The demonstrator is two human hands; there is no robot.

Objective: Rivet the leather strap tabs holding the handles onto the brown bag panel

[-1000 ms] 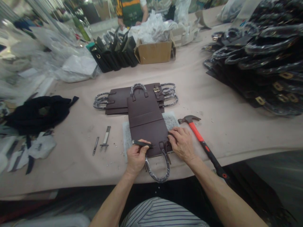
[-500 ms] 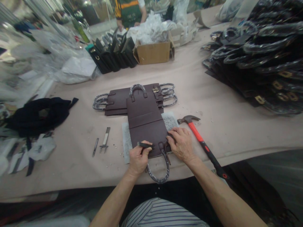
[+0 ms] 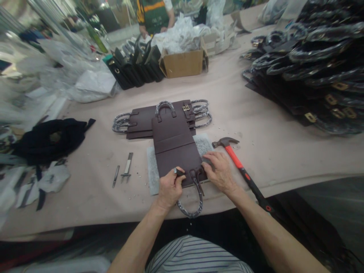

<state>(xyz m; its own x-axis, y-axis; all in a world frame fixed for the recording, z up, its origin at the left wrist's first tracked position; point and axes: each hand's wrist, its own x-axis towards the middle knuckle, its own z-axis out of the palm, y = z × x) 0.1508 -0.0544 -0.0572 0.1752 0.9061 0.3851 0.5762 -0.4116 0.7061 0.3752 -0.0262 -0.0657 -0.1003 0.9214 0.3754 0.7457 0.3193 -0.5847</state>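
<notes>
A dark brown bag panel (image 3: 178, 146) with plastic-wrapped handles lies flat over a pale stone slab (image 3: 153, 170). My left hand (image 3: 170, 185) is closed round a short dark tool (image 3: 179, 172), held over the panel's near part beside the handle tab. At the panel's near right edge, my right hand (image 3: 217, 170) pinches with thumb and fingers by the strap; what lies between its fingertips is too small to tell. The near handle (image 3: 192, 212) hangs toward the table's front edge. Behind the panel rest stacked brown panels (image 3: 145, 117) with wrapped handles and a gold clasp (image 3: 185, 108).
A red and black hammer (image 3: 234, 157) lies right of my right hand. Two metal tools, one slim (image 3: 115, 176) and one pronged (image 3: 127, 168), lie left. Further off are a cardboard box (image 3: 183, 64), dark bags (image 3: 133, 66), a bag pile (image 3: 313, 76) and a person (image 3: 155, 17).
The dark tool in my left hand has tilted from nearly flat to steeper, and that hand has shifted slightly right. My right hand stays at the panel's edge.
</notes>
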